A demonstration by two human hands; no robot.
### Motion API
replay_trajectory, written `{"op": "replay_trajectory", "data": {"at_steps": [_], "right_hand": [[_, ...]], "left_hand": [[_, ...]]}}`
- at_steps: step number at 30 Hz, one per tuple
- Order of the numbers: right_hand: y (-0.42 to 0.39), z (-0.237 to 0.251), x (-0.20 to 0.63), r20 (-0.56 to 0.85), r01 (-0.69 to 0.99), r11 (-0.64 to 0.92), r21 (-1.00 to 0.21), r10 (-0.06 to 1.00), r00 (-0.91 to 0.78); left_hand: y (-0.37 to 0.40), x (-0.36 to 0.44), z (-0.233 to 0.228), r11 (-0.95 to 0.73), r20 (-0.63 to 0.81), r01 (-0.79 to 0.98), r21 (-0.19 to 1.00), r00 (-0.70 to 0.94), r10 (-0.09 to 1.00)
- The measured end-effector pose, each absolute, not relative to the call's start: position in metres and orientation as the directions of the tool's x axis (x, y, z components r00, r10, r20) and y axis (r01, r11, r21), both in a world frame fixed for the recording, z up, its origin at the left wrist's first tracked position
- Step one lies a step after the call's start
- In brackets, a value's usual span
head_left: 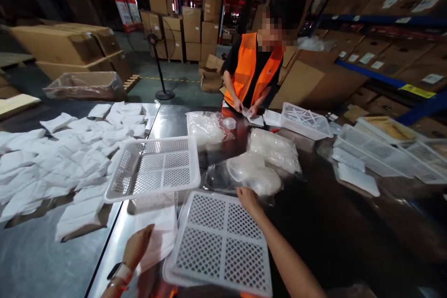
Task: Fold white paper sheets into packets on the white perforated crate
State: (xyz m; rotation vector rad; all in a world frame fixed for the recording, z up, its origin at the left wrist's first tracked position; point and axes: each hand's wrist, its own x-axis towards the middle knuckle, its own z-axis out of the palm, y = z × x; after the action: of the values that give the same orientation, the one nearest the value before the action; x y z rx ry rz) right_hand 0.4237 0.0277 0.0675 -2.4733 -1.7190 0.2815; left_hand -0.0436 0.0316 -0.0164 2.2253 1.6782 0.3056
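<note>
My left hand, with a watch at the wrist, is at the left edge of a flat white pouch. Its fingers stretch over the pouch, and I see no grip on it. My right hand curls its fingers at the near edge of a clear plastic bag holding translucent rounded pieces. Just below that hand, a white lattice basket lies bottom up on another flat white piece. Beyond the left hand, an upright white basket has nothing visible inside and overhangs the pouch.
Many folded white cloth-like pieces cover the left table. More filled plastic bags lie farther back. Across the table a person in an orange vest handles a small clear item. White baskets stand at right; a floor fan stands behind.
</note>
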Motion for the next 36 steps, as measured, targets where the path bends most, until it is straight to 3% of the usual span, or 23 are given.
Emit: {"op": "replay_trajectory", "data": {"at_steps": [4,6,9,12,14,18,23,26,30,36], "right_hand": [[0.043,0.066,0.455,-0.031,0.886,-0.442,-0.143,0.896,0.442],[0.055,0.063,0.466,-0.049,0.885,-0.451,-0.116,0.893,0.448],[0.077,0.056,0.467,-0.058,0.887,-0.458,-0.067,0.889,0.454],[0.096,0.054,0.451,-0.043,0.916,-0.397,0.067,0.916,0.400],[0.105,0.051,0.438,-0.072,0.950,-0.283,0.133,0.953,0.294],[0.117,0.039,0.421,-0.163,0.978,-0.142,0.150,0.973,0.166],[0.137,0.028,0.425,-0.192,0.965,-0.175,0.195,0.958,0.213],[0.145,0.030,0.430,-0.200,0.984,-0.097,0.149,0.972,0.126],[0.141,0.032,0.433,-0.188,0.994,-0.038,0.103,0.980,0.057],[0.136,0.026,0.436,-0.094,0.981,-0.147,0.125,0.983,0.159]], "left_hand": [[0.039,-0.029,0.020,-0.172,0.176,0.858,0.485,0.096,0.980],[0.036,-0.005,0.047,-0.233,0.325,0.834,0.499,0.068,0.943],[0.025,0.049,0.086,-0.493,0.494,0.719,0.490,0.236,0.836],[0.007,0.103,0.109,-0.701,0.552,0.554,0.449,0.445,0.705],[-0.006,0.124,0.113,-0.751,0.533,0.498,0.433,0.531,0.659],[-0.025,0.130,0.095,-0.793,0.471,0.483,0.370,0.638,0.609],[-0.033,0.112,0.057,-0.788,0.344,0.576,0.218,0.710,0.615],[-0.036,0.106,0.043,-0.793,0.290,0.590,0.150,0.741,0.606],[-0.042,0.100,0.038,-0.775,0.268,0.618,0.131,0.730,0.628],[-0.047,0.096,0.048,-0.701,0.184,0.691,0.175,0.677,0.713]]}}
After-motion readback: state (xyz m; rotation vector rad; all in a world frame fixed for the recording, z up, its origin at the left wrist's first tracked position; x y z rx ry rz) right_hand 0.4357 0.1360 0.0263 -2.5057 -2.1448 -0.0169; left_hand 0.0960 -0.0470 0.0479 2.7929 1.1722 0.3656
